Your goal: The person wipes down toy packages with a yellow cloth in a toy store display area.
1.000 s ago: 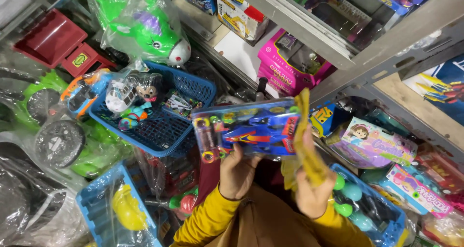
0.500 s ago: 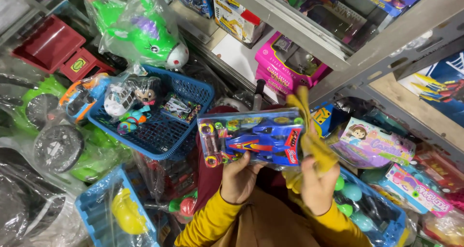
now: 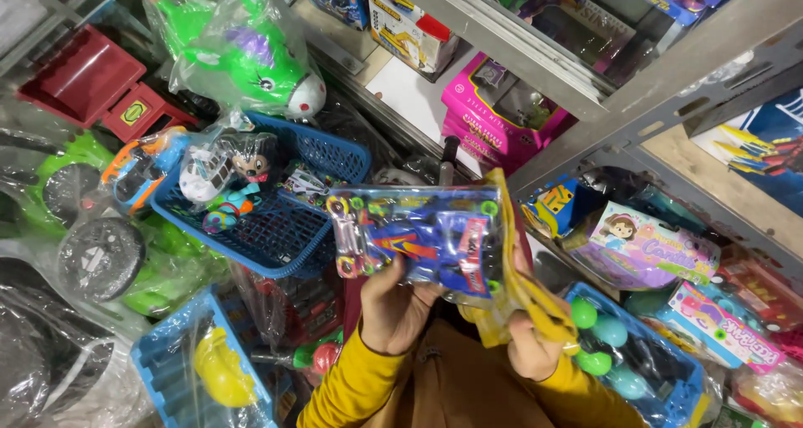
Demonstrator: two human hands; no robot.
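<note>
Between the shelf rack (image 3: pixel 669 76) and the blue basket (image 3: pixel 276 227), item one: flat toy pack (image 3: pixel 418 244), blue card with a toy plane under clear plastic, held up level in front of you. Your left hand (image 3: pixel 393 311) grips its lower edge, fingers closed on the card. Your right hand (image 3: pixel 531 344) clasps the right end together with a yellow cloth (image 3: pixel 523 294) bunched against it.

Item two: risks, as judged from this hold.
- Pack is wide and thin; both grips sit low on it, so the top edge could tip forward and slide out over the basket of small toys (image 3: pixel 217 177).
- Cloth lies between your right fingers and the plastic; a slippery layer there weakens that grip, and the pack may twist toward the left hand.
- Bagged green toy (image 3: pixel 251 51) hangs just above and left; a lift of the pack could knock it.
- Pink boxes (image 3: pixel 493 110) sit near the far edge of the pack; pushing forward could nudge them on the shelf.
- Basket of green balls (image 3: pixel 619 344) lies beside your right wrist; a dropped elbow could tip it.
</note>
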